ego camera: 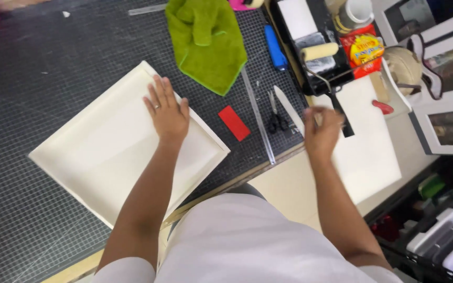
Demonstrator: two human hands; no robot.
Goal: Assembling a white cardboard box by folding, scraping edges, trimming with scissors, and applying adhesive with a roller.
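Large cream rectangular shallow cardboard tray point(106, 152): left hand point(166, 111) flat on its upper corner, fingers spread, steadying. Right hand point(322, 131), blurred, beside tray near black-handled paint roller point(325, 63); finger state indeterminable. Judged stage: reaching for roller; a firm handle grasp seems needed.

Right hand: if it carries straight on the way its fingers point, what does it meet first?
Probably the black handle of the cream foam paint roller, just beyond the blurred right hand; depth is unclear from the head view.
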